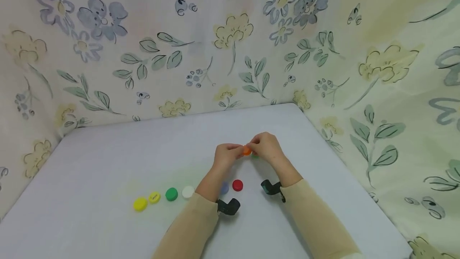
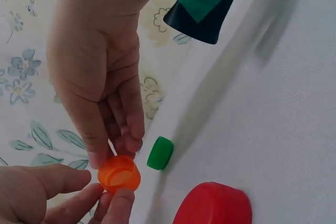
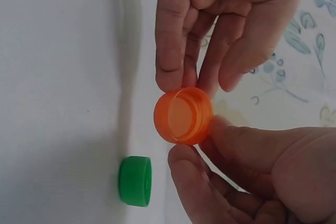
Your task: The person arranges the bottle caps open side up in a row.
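Observation:
An orange bottle cap [image 1: 246,150] is held up between both hands near the far right of the table, its hollow side showing in the wrist views. My left hand [image 1: 225,156] pinches it from the left with thumb and fingertips. From the right, my right hand [image 1: 266,146] grips its rim with the fingertips. A green bottle cap [image 3: 135,181] stands on the table close by, partly hidden behind my right hand in the head view. Nearer to me lies a red cap [image 1: 237,185], large in the left wrist view.
A row on the white table [image 1: 97,163] runs leftward from the red cap: a blue cap [image 1: 224,188] partly behind my left arm, a white cap [image 1: 188,192], another green cap [image 1: 171,194] and two yellow caps [image 1: 140,204]. Flowered cloth [image 1: 201,51] hangs behind and at the sides.

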